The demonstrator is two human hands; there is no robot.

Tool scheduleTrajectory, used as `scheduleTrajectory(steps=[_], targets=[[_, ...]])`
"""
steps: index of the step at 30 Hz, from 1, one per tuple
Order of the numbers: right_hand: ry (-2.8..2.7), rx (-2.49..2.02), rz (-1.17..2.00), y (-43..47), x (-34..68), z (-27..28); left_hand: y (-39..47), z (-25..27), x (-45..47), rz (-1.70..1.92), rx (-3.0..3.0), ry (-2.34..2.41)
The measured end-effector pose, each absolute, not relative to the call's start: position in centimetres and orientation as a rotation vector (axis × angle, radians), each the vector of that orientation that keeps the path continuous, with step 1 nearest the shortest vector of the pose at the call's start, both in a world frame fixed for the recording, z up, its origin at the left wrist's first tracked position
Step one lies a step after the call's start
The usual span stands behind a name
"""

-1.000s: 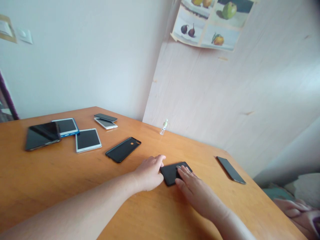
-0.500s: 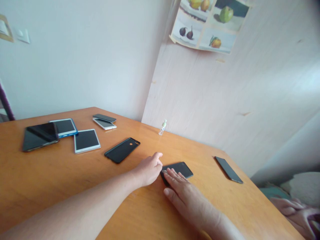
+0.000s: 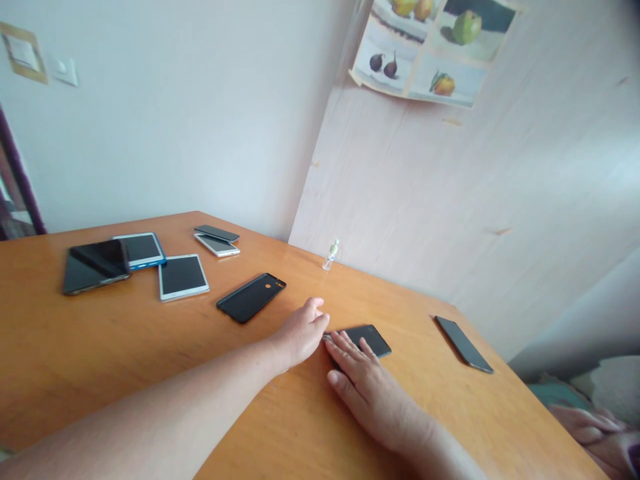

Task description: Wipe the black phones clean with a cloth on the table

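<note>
A black smartphone (image 3: 373,339) lies on the wooden table, partly hidden by my right hand (image 3: 367,387). That hand rests flat over its near end, fingers stretched out. Under its fingertips shows a small pale patch that I cannot make out. My left hand (image 3: 304,332) is beside the phone's left end, its fingers curled in; what they hold, if anything, is hidden. Left of it lies an empty black phone case (image 3: 251,298) with a round camera hole.
On the table (image 3: 270,413) at left are a dark tablet (image 3: 95,265), a blue-edged tablet (image 3: 143,249), a white tablet (image 3: 183,277) and two phones (image 3: 218,244), one partly over the other. A small clear bottle (image 3: 331,255) stands behind. Another phone (image 3: 463,343) lies near the right edge.
The view has shifted slightly, so the scene sits a little further right. My left thumb and forefinger look more apart. My right hand stays on the smartphone.
</note>
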State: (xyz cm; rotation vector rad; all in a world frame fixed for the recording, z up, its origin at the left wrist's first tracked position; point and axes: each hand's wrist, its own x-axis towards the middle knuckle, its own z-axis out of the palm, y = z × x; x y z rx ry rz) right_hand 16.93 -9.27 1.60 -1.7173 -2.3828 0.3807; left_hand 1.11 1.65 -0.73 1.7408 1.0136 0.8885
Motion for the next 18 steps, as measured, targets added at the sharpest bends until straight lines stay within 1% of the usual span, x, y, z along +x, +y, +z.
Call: scheduleTrajectory(steps=[5, 7, 9, 14, 16, 18], targets=[[-2.005, -2.143, 0.164, -6.6, 21.4, -0.6, 1.8, -0.9, 1.1, 0.859, 1.801, 1.02], [-1.917, -2.224, 0.119, -6.3, 22.1, -0.9, 1.9, -0.9, 1.1, 0.857, 1.807, 1.025], [-1.998, -2.164, 0.135, -6.7, 21.4, -0.7, 2.0, -1.1, 1.2, 0.86, 1.804, 1.029], [-2.352, -1.749, 0.327, -8.1, 17.6, 0.9, 2.2, -1.2, 1.2, 0.871, 1.808, 1.036], [-2.336, -1.756, 0.314, -7.8, 17.7, 0.8, 2.1, -1.1, 1.2, 0.87, 1.831, 1.033], [-2.226, -1.891, 0.248, -7.0, 19.0, 0.2, 1.8, -1.0, 1.2, 0.849, 1.883, 1.028]])
